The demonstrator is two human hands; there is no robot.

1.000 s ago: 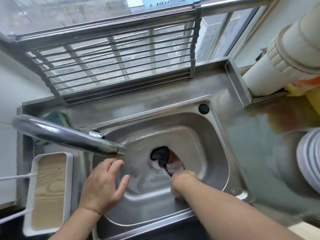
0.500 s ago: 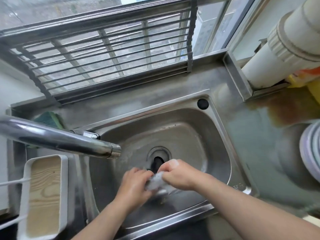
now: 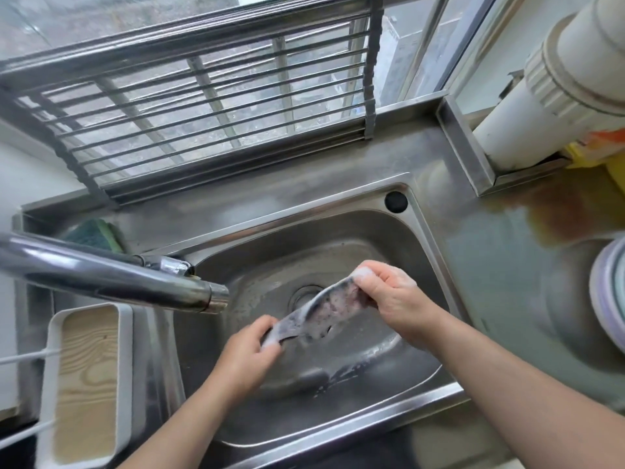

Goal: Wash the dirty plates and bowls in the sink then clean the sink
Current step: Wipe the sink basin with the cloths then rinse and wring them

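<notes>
I am looking down at the counter (image 3: 500,265), a steel sheet filling the middle and right of the frame, with a brown stain showing at its right. Across the upper left a rack (image 3: 209,106) of steel rods is leaning against the window. The sink (image 3: 419,377) is sitting in the lower centre, its wet basin showing streaks of foam, and its drain (image 3: 304,294) is lying near the middle, partly hidden behind the cloth. At the upper right a thick white pipe (image 3: 558,86) is running down behind the counter. The tap (image 3: 111,279) is reaching in from the left edge, its spout ending over the sink's left side. In the lower left a white tray (image 3: 50,384) with a wood-grain bottom is standing beside the sink. At the right edge stacked plates (image 3: 608,299) are just showing, blurred. A green sponge (image 3: 94,231) is lying behind the tap's base.

I am stretching a soapy grey cloth (image 3: 321,313) over the basin. My right hand (image 3: 392,296) is gripping its upper end with curled fingers, and my left hand (image 3: 250,353) is pinching its lower end, fingers closed round it.
</notes>
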